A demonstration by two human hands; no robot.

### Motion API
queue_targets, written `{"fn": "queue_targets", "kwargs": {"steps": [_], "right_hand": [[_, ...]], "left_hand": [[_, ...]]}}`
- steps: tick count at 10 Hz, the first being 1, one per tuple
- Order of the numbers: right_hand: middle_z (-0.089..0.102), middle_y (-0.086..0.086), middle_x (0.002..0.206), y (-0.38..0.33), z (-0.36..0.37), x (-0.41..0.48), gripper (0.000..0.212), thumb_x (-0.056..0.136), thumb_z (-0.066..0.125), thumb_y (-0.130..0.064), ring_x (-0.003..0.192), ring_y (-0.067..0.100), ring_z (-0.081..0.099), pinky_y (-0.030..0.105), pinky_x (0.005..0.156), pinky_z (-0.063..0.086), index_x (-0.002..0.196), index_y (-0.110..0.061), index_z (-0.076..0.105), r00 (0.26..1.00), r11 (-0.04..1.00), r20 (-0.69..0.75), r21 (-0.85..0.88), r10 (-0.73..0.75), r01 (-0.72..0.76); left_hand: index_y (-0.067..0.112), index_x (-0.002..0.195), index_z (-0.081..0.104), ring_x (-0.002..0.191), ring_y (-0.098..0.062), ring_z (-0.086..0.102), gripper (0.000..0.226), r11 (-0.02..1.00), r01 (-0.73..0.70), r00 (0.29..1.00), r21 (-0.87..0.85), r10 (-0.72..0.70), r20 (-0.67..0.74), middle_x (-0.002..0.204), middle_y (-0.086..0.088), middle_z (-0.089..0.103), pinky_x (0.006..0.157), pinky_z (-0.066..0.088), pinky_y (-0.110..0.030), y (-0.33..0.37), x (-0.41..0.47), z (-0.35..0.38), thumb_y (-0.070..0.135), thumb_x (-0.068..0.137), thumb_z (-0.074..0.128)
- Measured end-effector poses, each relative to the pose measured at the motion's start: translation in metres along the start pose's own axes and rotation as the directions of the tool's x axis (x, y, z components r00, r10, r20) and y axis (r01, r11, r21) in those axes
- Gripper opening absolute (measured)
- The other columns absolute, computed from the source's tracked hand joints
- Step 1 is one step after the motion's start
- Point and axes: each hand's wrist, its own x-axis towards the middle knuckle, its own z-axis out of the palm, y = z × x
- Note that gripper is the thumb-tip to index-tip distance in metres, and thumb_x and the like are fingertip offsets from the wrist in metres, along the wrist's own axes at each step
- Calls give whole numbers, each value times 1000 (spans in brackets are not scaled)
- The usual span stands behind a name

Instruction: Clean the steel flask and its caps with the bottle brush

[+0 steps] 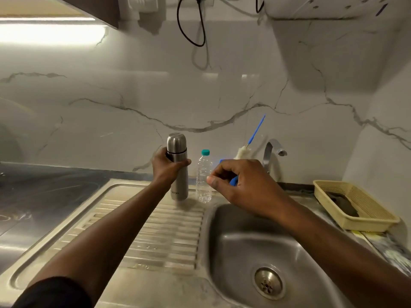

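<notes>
The steel flask stands upright with its cap on, at the back of the sink's ribbed drainboard. My left hand grips it around the upper body, just below the cap. My right hand hovers above the basin's back rim, to the right of a clear plastic bottle. Its fingers are loosely curled, its thumb points at the bottle, and I see nothing in it. The bottle brush, with a blue handle and white bristles, leans on the wall beside the tap. A blue object shows behind my right hand, mostly hidden.
The steel basin with its drain lies at the lower right, and the tap rises behind it. A beige plastic basket holding a dark item sits on the right counter. A dark countertop extends to the left. A black cable hangs on the marble wall.
</notes>
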Motion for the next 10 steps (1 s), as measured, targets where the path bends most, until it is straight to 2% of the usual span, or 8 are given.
{"fn": "queue_targets", "kwargs": {"steps": [2, 4, 5, 7, 8, 9, 10], "right_hand": [[72, -10, 80, 21, -3, 5, 18, 94, 71, -44, 79, 7, 68, 29, 77, 58, 86, -28, 73, 999, 1000, -34, 5, 18, -18], [72, -10, 82, 37, -3, 5, 19, 95, 70, -44, 81, 7, 68, 25, 76, 56, 89, -27, 74, 998, 998, -23, -13, 53, -54], [72, -9, 81, 41, -3, 5, 19, 95, 70, -44, 80, 7, 67, 19, 72, 53, 88, -27, 73, 998, 998, -15, -17, 63, -63], [73, -11, 83, 41, -5, 6, 17, 95, 71, -44, 83, 5, 69, 16, 75, 52, 90, -28, 75, 997, 998, -20, 0, 70, -70], [73, -12, 83, 38, -8, 5, 15, 94, 72, -43, 84, 4, 69, 20, 78, 56, 90, -29, 75, 998, 998, -35, -7, 56, -57], [74, -14, 86, 33, -11, 2, 13, 95, 72, -42, 87, 3, 70, 19, 81, 55, 93, -29, 75, 996, 997, -47, 7, 76, -76], [74, -14, 89, 25, -15, -1, 14, 95, 71, -43, 89, 4, 70, 22, 85, 57, 96, -30, 75, 994, 996, -61, 27, 86, -85]], "left_hand": [[21, 115, 60, 92, -13, 61, 56, 999, 48, 999, -12, -48, 0, 95, 12, 61, 85, 52, -31, -14, 10, 15, 17, 71, 95], [22, 113, 62, 92, -12, 64, 54, 997, 74, 997, -39, -74, -8, 100, 7, 66, 88, 54, -35, -25, 20, 16, 18, 71, 96], [22, 113, 62, 96, -17, 65, 54, 996, 81, 997, -40, -81, -12, 100, 6, 66, 89, 55, -36, -25, 21, 17, 18, 71, 95], [22, 112, 59, 100, -22, 65, 55, 994, 97, 995, -44, -98, -11, 101, 4, 64, 93, 56, -40, -21, 19, 20, 16, 72, 95], [22, 114, 56, 103, -24, 65, 57, 991, 122, 992, -45, -123, -2, 103, 4, 63, 99, 56, -45, -21, 21, 23, 16, 73, 95], [20, 123, 54, 111, -27, 65, 65, 991, 132, 990, 16, -133, 51, 112, -1, 63, 100, 56, -46, -14, 17, 17, 21, 73, 95], [17, 145, 45, 127, -29, 58, 83, 994, 100, 993, 45, -102, 53, 135, -7, 58, 107, 51, -48, -11, 10, 12, 25, 78, 93]]}}
